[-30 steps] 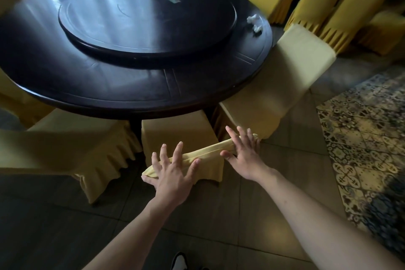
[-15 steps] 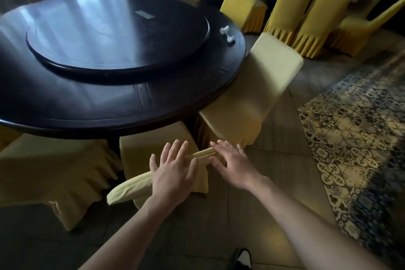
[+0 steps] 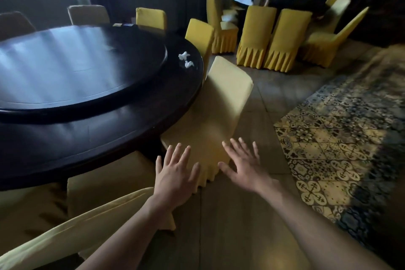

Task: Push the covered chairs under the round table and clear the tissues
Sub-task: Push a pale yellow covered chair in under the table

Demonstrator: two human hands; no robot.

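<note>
Two tissues point(image 3: 185, 59) lie on the table point(image 3: 92, 136). Left hand point(image 3: 175, 173) and right hand point(image 3: 243, 165) are spread, empty, near a chair point(image 3: 221, 103) partly under it.

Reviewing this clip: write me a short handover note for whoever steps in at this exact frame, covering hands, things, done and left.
Left hand: open, fingers spread, holding nothing, above the near chair, whose seat sits under the round table.
Right hand: open, empty, in front of the tilted chair.
Tilted chair leans back-first against the table's right edge, not tucked in.
Two crumpled tissues lie on the tabletop near the far right rim.
Done: near chair looks pushed in.
Left: straighten and push in the tilted chair, check the other chairs, collect both tissues.
</note>
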